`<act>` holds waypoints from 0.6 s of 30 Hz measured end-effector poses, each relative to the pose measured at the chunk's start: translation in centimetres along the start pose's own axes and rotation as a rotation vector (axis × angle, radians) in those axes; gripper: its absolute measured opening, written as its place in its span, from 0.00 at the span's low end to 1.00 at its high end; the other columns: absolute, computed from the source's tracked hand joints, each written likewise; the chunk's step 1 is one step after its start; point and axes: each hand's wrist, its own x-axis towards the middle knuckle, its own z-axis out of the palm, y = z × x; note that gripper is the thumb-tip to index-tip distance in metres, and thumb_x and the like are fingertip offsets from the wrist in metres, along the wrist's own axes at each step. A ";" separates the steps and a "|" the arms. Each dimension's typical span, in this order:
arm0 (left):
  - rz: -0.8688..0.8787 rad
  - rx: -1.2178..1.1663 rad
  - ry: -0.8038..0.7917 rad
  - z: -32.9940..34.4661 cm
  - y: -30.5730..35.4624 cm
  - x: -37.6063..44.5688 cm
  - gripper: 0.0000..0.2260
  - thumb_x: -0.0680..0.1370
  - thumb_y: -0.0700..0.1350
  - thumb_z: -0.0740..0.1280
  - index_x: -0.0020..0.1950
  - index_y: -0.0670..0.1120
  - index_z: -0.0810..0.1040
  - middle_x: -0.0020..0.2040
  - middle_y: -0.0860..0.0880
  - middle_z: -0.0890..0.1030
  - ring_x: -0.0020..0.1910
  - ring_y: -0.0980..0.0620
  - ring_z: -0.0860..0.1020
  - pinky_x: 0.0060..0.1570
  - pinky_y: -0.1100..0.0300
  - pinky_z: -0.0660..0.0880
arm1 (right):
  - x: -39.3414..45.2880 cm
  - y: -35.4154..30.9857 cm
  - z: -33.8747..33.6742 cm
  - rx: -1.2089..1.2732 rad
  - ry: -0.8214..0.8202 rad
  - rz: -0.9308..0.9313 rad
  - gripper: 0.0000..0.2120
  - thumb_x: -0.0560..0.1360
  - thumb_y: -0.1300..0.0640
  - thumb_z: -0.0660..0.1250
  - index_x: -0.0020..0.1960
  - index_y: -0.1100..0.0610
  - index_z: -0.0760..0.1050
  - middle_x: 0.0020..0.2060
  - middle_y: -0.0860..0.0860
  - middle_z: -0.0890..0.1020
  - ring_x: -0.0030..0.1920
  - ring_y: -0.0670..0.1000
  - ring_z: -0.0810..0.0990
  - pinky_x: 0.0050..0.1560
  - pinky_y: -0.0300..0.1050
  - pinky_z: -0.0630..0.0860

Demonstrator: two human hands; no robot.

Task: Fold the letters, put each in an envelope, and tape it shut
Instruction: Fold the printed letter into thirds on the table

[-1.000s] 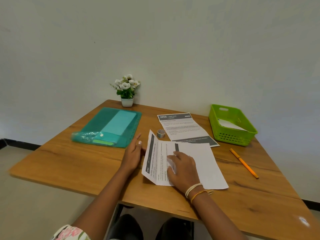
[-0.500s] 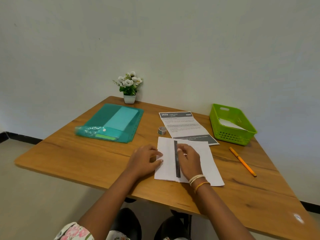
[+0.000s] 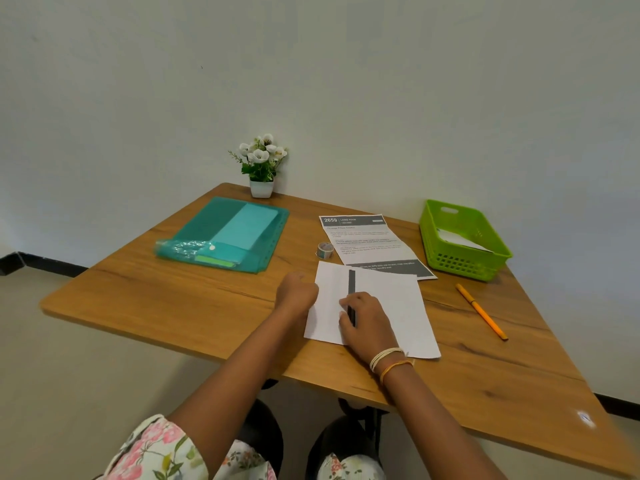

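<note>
Letter (image 3: pixel 391 306) being creased on table (image 3: pixel 173 299): flap being pressed by right hand (image 3: pixel 367 323), fingers flat; left hand (image 3: pixel 298 294) curled at fold edge, grip unclear. Edges best aligned before firm pressing.

surface (image 3: pixel 173 299): wood-grain top, warm brown, smooth with a low sheen
folded letter (image 3: pixel 391 306): white paper, matt, with a dark printed strip
second letter (image 3: pixel 367 240): matt printed paper, grey bands
folder (image 3: pixel 228 230): translucent teal plastic, glossy
basket (image 3: pixel 460 258): bright green plastic, perforated wall, slight gloss
tape roll (image 3: pixel 325 250): small, shiny, patterned
pen (image 3: pixel 481 311): orange, smooth plastic look
plant pot (image 3: pixel 261 188): white, smooth
wall (image 3: pixel 346 81): pale, matt
sleeve (image 3: pixel 156 448): floral cloth
</note>
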 end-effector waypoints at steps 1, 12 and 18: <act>-0.081 -0.045 -0.027 -0.4 0.8 0.0 0.10 0.79 0.39 0.61 0.59 0.43 0.74 0.54 0.43 0.78 0.49 0.47 0.78 0.40 0.60 0.75 | 0.0 0.0 0.0 -0.005 0.003 -0.004 0.15 0.77 0.53 0.63 0.62 0.54 0.76 0.60 0.50 0.77 0.60 0.48 0.74 0.61 0.36 0.69; -0.410 -0.338 -0.280 -3.1 1.1 1.4 0.08 0.78 0.33 0.57 0.53 0.39 0.74 0.52 0.41 0.81 0.48 0.47 0.79 0.47 0.54 0.76 | 0.0 -0.1 0.0 -0.018 0.006 -0.006 0.16 0.77 0.52 0.63 0.63 0.53 0.76 0.60 0.50 0.77 0.60 0.48 0.74 0.61 0.37 0.70; -0.362 -0.278 -0.249 -3.2 1.3 1.5 0.09 0.79 0.38 0.58 0.55 0.42 0.75 0.43 0.47 0.84 0.40 0.53 0.78 0.39 0.59 0.75 | 0.0 0.1 0.1 -0.015 0.004 -0.009 0.15 0.77 0.53 0.64 0.62 0.54 0.76 0.60 0.50 0.77 0.60 0.48 0.73 0.60 0.36 0.69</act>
